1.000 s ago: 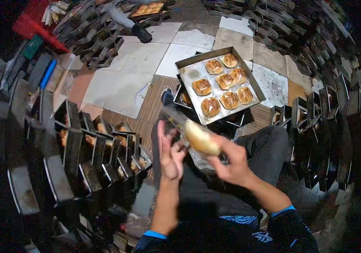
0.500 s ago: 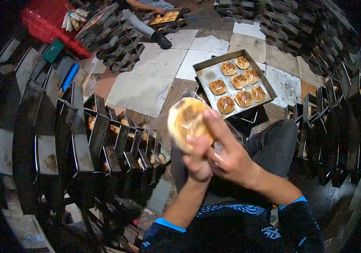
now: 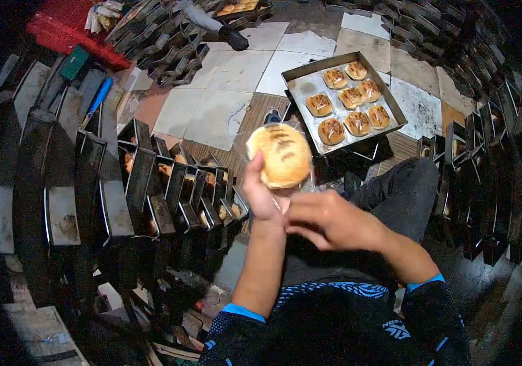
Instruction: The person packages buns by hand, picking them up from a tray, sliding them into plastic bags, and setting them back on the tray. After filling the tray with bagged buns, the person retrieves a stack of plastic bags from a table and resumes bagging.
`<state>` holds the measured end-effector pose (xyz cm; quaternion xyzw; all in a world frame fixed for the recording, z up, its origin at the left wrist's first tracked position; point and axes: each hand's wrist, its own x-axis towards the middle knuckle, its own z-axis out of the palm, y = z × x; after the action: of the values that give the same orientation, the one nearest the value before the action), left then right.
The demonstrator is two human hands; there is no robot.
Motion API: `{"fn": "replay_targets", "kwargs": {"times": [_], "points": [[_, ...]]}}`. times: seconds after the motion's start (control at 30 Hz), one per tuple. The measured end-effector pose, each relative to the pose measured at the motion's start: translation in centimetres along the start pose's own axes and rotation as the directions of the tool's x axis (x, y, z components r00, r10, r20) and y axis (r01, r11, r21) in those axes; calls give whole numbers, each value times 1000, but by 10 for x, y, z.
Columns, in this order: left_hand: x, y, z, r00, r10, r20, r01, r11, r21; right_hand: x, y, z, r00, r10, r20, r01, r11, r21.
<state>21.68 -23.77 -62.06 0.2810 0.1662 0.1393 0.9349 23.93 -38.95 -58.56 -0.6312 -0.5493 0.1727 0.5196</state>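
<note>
A round golden bun (image 3: 282, 160) with brown streaks on top rests in my left hand (image 3: 261, 194), my thumb along its left side. Clear plastic film shows around the bun. My right hand (image 3: 328, 219) is just below the bun, its fingers pinched together by my left palm; whether they grip the film's edge is hard to make out. Beyond my hands, a square metal tray (image 3: 395, 127) holds several streaked buns (image 3: 357, 122), which look wrapped in clear plastic.
Stacked metal trays (image 3: 116, 207) with buns inside curve around the left, and more stacks (image 3: 456, 158) stand on the right. A red crate (image 3: 68, 30), a blue-handled tool (image 3: 101, 94) and another person's leg (image 3: 203, 17) are at the upper left. Tiled floor (image 3: 230, 73) lies ahead.
The bun now faces up, its streaked top visible, and is less blurred. My right hand has moved off its side to below it. The view has shifted slightly.
</note>
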Motion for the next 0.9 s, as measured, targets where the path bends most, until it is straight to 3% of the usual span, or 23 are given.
{"fn": "replay_targets", "kwargs": {"times": [0.03, 0.07, 0.1, 0.17, 0.2, 0.23, 0.3, 0.37, 0.43, 0.47, 0.5, 0.57, 0.6, 0.63, 0.7, 0.73, 0.77, 0.83, 0.87, 0.9], "points": [[3, 9, -3, 996, -89, 8, 89, 984, -157, 0, -10, -3, 998, -21, 66, 19, 999, 35], [6, 18, -13, 993, -96, 70, 108, 975, -197, 1, -22, -17, 959, -161, 234, 81, 944, 318], [8, 29, -22, 987, -131, 98, 149, 964, -220, -3, -10, -20, 855, -353, 381, 154, 872, 464], [9, 33, -29, 991, -87, 105, 109, 968, -226, -13, 3, -39, 790, -115, 603, -324, 756, 569], [6, 31, -27, 990, -111, 87, 126, 972, -197, -14, 21, -39, 899, 116, 422, -236, 941, 244], [3, 25, -29, 989, -117, 93, 134, 971, -199, -20, 46, -14, 966, 214, -142, -236, 959, -160], [-3, 8, -30, 982, -186, -6, 186, 983, 0, -4, 40, -8, 835, -63, -547, -174, 912, -371], [-28, -12, -28, 947, -298, 117, 314, 935, -162, -6, 38, -13, 845, -281, -455, 62, 897, -439], [-38, -47, -43, 986, -70, -153, 106, 965, 240, -1, 34, -12, 760, -270, -592, 62, 936, -347], [-30, -55, -46, 969, 212, -127, -110, 830, 547, -1, 38, -7, 707, -132, -695, -20, 978, -206], [-24, -57, -49, 887, 458, 64, -409, 714, 568, -4, 41, -4, 648, 94, -756, -110, 994, 30], [-24, -38, -60, 816, 528, 235, -545, 568, 618, -6, 52, 5, 572, 290, -767, -146, 957, 253], [-26, -26, -61, 805, 545, 234, -504, 420, 754, -7, 53, 3, 614, 347, -710, -159, 934, 319], [-20, -15, -66, 710, 625, 325, -569, 236, 788, -4, 45, -4, 621, 355, -698, -166, 931, 326], [-23, 7, -54, 571, 742, 352, -637, 130, 760, 10, 22, -24, 771, 146, -620, -222, 974, -46], [-24, 21, -53, 444, 756, 481, -645, -103, 757, 16, 18, -32, 810, -64, -582, -156, 935, -319], [-22, 30, -69, 388, 709, 589, -663, -230, 712, 18, 25, -26, 774, -176, -608, -109, 910, -401], [-11, 33, -86, 439, 637, 634, -517, -398, 758, 15, 89, 1, 716, -242, -655, -41, 922, -386], [1, 29, -101, 489, 643, 589, -498, -349, 794, 25, 112, 11, 766, 53, -641, -241, 948, -209], [8, 25, -113, 550, 645, 530, -464, -292, 836, 22, 141, 22, 769, 155, -620, -221, 975, -30]]}}
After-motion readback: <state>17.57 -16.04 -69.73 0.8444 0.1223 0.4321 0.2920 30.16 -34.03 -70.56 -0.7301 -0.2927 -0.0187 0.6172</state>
